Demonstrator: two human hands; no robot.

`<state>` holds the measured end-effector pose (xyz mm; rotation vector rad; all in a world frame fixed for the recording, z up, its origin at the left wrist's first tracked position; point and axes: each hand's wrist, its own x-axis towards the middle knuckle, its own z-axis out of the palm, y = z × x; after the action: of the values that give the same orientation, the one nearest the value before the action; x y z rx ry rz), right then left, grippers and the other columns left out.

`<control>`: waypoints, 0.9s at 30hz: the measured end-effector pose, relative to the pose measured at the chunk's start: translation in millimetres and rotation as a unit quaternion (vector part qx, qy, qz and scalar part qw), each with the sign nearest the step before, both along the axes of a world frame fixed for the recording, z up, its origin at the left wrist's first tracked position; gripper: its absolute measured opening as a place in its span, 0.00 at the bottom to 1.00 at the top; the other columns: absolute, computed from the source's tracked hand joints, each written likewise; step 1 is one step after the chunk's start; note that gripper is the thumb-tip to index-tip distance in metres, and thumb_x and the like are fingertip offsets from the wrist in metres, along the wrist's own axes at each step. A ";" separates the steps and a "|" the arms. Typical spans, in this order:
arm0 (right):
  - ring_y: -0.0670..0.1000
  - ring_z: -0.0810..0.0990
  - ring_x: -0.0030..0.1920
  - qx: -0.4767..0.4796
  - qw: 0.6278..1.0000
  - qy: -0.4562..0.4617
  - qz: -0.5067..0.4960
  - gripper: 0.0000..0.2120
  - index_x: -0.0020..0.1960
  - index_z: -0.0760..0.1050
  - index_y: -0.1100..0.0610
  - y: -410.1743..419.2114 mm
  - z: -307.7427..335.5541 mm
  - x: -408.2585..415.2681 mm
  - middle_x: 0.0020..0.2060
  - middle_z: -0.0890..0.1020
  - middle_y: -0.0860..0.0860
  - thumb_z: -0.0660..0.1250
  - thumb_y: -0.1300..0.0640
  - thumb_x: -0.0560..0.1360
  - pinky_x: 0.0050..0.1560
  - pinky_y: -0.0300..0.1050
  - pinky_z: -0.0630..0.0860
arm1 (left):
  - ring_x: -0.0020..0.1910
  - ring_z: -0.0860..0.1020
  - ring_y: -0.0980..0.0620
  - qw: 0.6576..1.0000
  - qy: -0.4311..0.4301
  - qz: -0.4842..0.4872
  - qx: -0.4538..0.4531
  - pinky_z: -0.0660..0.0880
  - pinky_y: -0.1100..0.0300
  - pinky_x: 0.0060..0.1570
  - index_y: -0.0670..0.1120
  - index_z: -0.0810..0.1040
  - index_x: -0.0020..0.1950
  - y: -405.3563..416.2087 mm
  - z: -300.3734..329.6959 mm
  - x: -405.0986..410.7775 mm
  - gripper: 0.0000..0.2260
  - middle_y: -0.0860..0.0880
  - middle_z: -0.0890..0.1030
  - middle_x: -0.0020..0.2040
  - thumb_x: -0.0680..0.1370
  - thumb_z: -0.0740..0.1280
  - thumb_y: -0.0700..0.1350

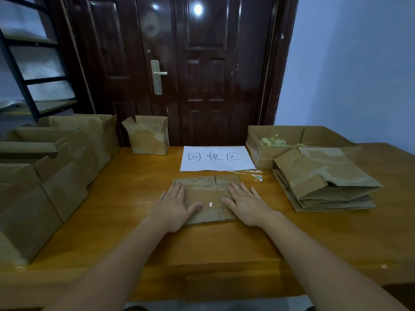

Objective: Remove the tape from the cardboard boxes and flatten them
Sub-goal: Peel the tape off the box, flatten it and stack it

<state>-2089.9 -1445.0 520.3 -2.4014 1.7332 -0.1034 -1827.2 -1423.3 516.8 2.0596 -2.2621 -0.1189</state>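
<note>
Both arms reach forward, the left hand (174, 204) and right hand (246, 204) spread flat, palms down, fingers straight, pressing on the flattened box (207, 197) at the middle of the table (125, 198), just below the paper sign (216, 158). Glossy tape patches mark its creased brown face. The palms hide its side edges.

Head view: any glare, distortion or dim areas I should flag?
Head view: dim, bluish light; a lamp glares off the glossy door; wide-angle bending curves the shelf and upright boxes at left; a small glint on the flattened box under the left hand and right hand.
</note>
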 end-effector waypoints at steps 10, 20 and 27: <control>0.58 0.42 0.82 0.005 0.996 -0.003 -0.088 0.34 0.83 0.44 0.44 8.9 1.3 11.4 0.82 0.49 0.58 0.40 0.31 0.81 0.77 0.66 0.38 | 0.84 0.45 0.43 0.998 0.007 0.061 0.010 0.43 0.46 0.80 0.55 0.42 0.85 3.3 -1.6 -2.0 0.56 0.42 0.45 0.85 0.64 0.32 0.85; 0.56 0.58 0.77 -0.071 0.983 -0.147 -0.089 0.28 0.80 0.58 0.43 21.1 20.5 22.7 0.82 0.48 0.50 0.58 0.39 0.82 0.73 0.57 0.66 | 0.80 0.63 0.43 0.976 0.185 0.094 -0.071 0.66 0.42 0.76 0.57 0.49 0.84 21.0 11.8 -9.6 0.50 0.50 0.46 0.85 0.71 0.65 0.77; 0.57 0.58 0.77 -0.111 0.966 -0.183 -0.146 0.29 0.78 0.65 0.46 -0.9 74.3 -14.9 0.79 0.57 0.50 0.68 0.43 0.79 0.74 0.61 0.63 | 0.75 0.69 0.44 0.956 0.250 0.070 -0.137 0.71 0.43 0.71 0.53 0.63 0.82 2.9 82.5 -52.5 0.46 0.54 0.52 0.83 0.70 0.78 0.65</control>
<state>-2104.9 -1445.9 594.7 -2.0657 1.9531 -0.7662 -1879.7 -1420.4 599.3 1.7878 -1.7207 -0.2662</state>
